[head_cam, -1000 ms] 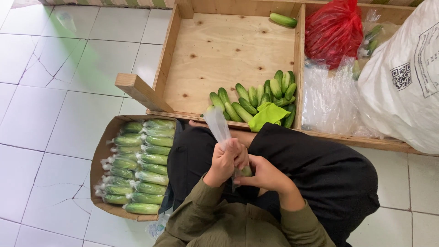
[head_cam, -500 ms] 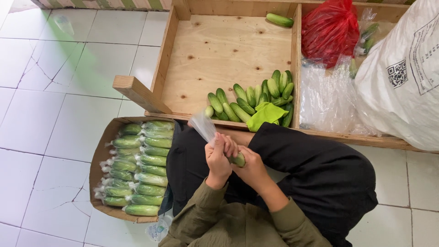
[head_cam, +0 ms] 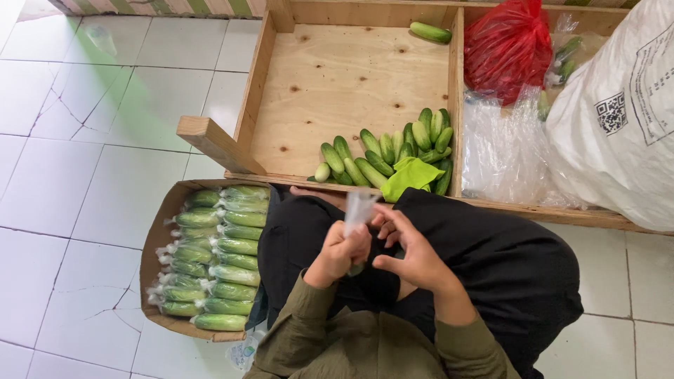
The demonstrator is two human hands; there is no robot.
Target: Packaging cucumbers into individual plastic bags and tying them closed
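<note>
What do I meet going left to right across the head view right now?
Cardboard box of bagged cucumbers → left hand gripping a clear plastic bag → right hand, open beside the bag → red plastic bag → big white sack.

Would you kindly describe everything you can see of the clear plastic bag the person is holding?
The clear plastic bag is a narrow, thin, see-through sleeve, slightly crinkled. Its free upper end stands up above the left hand, which is closed around its lower part over the lap. A bit of green shows just below that fist; it may be a cucumber, but it is mostly hidden. The right hand is open beside it, fingers spread, fingertips close to the bag; contact cannot be told.
</note>
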